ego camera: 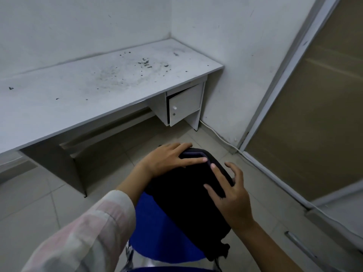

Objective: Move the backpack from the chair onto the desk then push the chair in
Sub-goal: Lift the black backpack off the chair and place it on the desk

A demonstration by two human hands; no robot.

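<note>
Both hands: on the backpack, one at each side of its top — likely so the load lifts evenly.
Left hand: draped over the top edge, fingers curled round the far side, thumb laid flat along the rim; a grip forming, not a pinch.
Right hand: fingers spread, resting on the right flank; I cannot tell whether it has closed on anything.
Backpack: black, propped on the blue chair, not yet lifted.
Chair: pulled out, well apart from the desk.
Desk: white, smudged top, nothing on it — room to land the bag.
Cabinet door: ajar under the desk's right end, beside the gap where the chair goes.
</note>
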